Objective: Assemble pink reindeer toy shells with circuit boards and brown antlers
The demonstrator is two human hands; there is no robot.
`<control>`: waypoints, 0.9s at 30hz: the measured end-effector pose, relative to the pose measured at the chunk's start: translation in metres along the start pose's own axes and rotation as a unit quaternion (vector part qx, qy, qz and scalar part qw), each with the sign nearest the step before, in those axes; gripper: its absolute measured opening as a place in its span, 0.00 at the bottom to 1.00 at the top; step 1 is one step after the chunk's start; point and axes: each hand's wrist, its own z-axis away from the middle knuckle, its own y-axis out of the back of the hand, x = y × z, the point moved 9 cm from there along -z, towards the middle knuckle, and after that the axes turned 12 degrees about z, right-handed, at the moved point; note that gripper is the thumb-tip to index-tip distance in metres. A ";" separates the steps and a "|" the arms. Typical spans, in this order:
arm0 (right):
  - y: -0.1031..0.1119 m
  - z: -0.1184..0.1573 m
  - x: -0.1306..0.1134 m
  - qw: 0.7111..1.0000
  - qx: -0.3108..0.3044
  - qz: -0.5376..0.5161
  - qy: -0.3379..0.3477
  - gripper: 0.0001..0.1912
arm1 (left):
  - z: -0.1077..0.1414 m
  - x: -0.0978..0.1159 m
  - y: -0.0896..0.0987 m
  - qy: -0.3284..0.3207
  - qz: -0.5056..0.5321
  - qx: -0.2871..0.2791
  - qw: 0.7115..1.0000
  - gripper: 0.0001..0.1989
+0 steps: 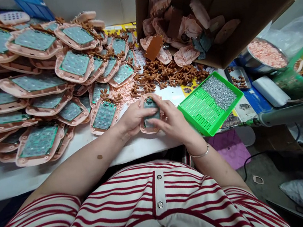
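On the white table edge before me lies a pink plastic shell with a green circuit board set in it. My left hand grips the shell's left side, its thumb laid across the board. From the right, my right hand closes about the shell, its thumb on the lower board and its fingers at the upper right edge. Its fingertips partly hide the board. Just left of my left hand rests another pink shell with a board, a brown antler-shaped piece at its top.
Stacked pink shells with boards fill the left. Brown antler-shaped pieces are heaped behind my hands. A green tray of small screws stands right. Behind, a cardboard box holds pink shells. A metal bowl holds small pink pieces.
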 end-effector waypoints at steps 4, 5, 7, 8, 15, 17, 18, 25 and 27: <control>-0.008 -0.003 0.014 0.990 0.002 -0.142 0.001 0.29 | 0.001 -0.001 0.002 0.016 -0.003 0.011 1.000 0.19; -0.011 -0.003 0.018 0.987 0.000 -0.158 -0.008 0.30 | 0.001 0.000 0.002 0.014 -0.004 0.012 1.000 0.19; -0.016 -0.001 0.021 0.984 -0.008 -0.174 -0.023 0.32 | 0.001 0.000 0.003 0.014 -0.004 0.011 1.000 0.19; -0.017 -0.001 0.022 0.984 -0.008 -0.177 -0.027 0.33 | 0.001 0.000 0.003 0.015 -0.004 0.010 1.000 0.19; -0.011 0.000 0.014 0.987 0.020 -0.161 -0.015 0.31 | 0.000 -0.002 0.005 0.039 -0.006 0.004 0.999 0.19; -0.011 -0.001 0.014 0.986 0.020 -0.166 -0.010 0.31 | 0.001 -0.003 0.005 0.042 0.000 0.004 0.999 0.18; -0.011 -0.002 0.014 0.985 0.023 -0.168 -0.008 0.31 | 0.001 -0.003 0.005 0.044 0.003 0.003 0.999 0.18; -0.011 -0.003 0.014 0.986 0.039 -0.165 -0.008 0.31 | -0.001 -0.005 0.006 0.041 -0.010 -0.012 0.999 0.16; -0.011 -0.003 0.015 0.986 0.042 -0.163 -0.014 0.31 | -0.002 -0.005 0.006 0.038 -0.018 -0.018 0.999 0.16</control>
